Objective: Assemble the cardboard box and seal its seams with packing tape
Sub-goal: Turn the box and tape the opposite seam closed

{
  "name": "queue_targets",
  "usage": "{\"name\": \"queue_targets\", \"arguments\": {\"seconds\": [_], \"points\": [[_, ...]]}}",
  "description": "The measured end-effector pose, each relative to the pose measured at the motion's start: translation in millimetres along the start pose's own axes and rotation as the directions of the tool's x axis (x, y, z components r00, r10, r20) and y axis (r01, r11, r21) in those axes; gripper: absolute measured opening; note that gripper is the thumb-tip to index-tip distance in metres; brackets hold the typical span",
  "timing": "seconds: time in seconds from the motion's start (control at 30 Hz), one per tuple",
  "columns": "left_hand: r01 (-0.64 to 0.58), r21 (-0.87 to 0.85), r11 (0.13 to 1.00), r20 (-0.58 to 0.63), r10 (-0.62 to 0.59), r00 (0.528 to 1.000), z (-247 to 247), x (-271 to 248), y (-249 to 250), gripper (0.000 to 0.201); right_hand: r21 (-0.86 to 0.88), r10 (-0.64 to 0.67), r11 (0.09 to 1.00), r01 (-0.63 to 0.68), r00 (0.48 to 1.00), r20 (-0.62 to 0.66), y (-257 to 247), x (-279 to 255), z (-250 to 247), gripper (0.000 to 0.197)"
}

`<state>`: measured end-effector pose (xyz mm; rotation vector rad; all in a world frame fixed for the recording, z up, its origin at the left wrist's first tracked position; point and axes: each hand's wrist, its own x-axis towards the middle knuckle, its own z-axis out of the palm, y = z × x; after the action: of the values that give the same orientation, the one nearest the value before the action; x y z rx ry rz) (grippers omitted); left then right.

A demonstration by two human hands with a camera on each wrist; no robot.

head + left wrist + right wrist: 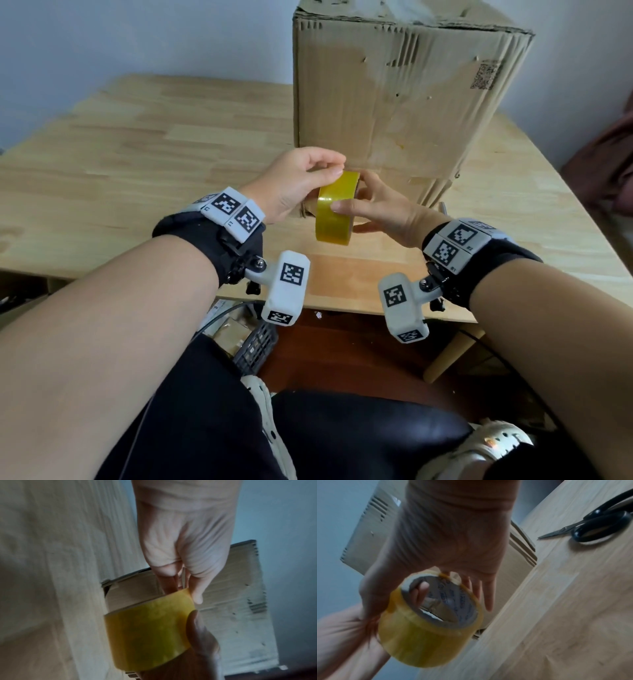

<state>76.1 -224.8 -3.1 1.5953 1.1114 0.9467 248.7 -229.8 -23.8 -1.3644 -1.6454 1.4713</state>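
Note:
A tall, worn cardboard box (394, 102) stands upright on the wooden table (154, 137). Just in front of its lower edge, both hands hold a roll of yellow packing tape (334, 214) on edge above the table. My left hand (334, 168) pinches the roll's top rim with thumb and fingertips (197, 599). My right hand (363, 202) grips the roll from the right, thumb lying across the outer face (200, 635) and a finger (422, 589) poking through the core of the roll (423, 639). No tape strip is seen pulled off.
Black-handled scissors (599, 526) lie on the table to the right of the box. Under the near table edge sits a dark crate (257, 346) with loose items. A dark reddish cloth (606, 161) is at the far right.

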Motion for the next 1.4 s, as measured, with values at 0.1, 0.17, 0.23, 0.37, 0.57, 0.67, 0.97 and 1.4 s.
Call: {"name": "queue_targets", "arguments": {"seconds": [0.1, 0.17, 0.23, 0.37, 0.57, 0.67, 0.97, 1.4], "points": [[-0.070, 0.268, 0.961, 0.004, 0.071, 0.997, -0.2, 1.2, 7.2, 0.024, -0.078, 0.006, 0.997, -0.006, 1.000, -0.007, -7.0, -2.2, -6.2, 0.083], [-0.063, 0.319, 0.945, 0.004, 0.065, 0.998, 1.6, 1.6, 8.6, 0.023, -0.155, 0.005, 0.988, -0.007, 1.000, -0.018, -7.6, -2.5, -9.6, 0.081], [-0.059, 0.411, 0.910, 0.000, 0.065, 0.998, 2.5, 2.3, 6.6, 0.025, -0.245, 0.002, 0.969, -0.003, 1.000, -0.007, -6.9, -2.8, -12.1, 0.079], [0.037, 0.461, 0.887, 0.027, -0.056, 0.998, 4.5, 4.2, -2.2, 0.032, -0.449, 0.005, 0.893, 0.025, 0.998, 0.065, -5.8, -5.7, -10.8, 0.082], [0.143, 0.322, 0.936, 0.070, -0.174, 0.982, 1.1, 4.5, -14.2, 0.024, -0.545, -0.001, 0.836, 0.056, 0.995, 0.101, -5.2, -4.1, -2.7, 0.118], [0.121, 0.300, 0.946, 0.030, -0.136, 0.990, -3.7, 5.6, -15.8, 0.013, -0.554, -0.006, 0.829, 0.076, 0.992, 0.127, -5.6, -3.9, -3.7, 0.124], [0.128, 0.281, 0.951, 0.055, -0.149, 0.987, -13.2, 5.4, -23.8, 0.012, -0.636, -0.016, 0.758, 0.144, 0.979, 0.203, -7.1, -2.9, -1.0, 0.133], [0.090, 0.363, 0.927, 0.054, -0.117, 0.992, -3.1, 8.5, -35.2, 0.019, -0.744, 0.043, 0.657, 0.125, 0.978, 0.202, -11.4, 5.9, -10.9, 0.130]]}}
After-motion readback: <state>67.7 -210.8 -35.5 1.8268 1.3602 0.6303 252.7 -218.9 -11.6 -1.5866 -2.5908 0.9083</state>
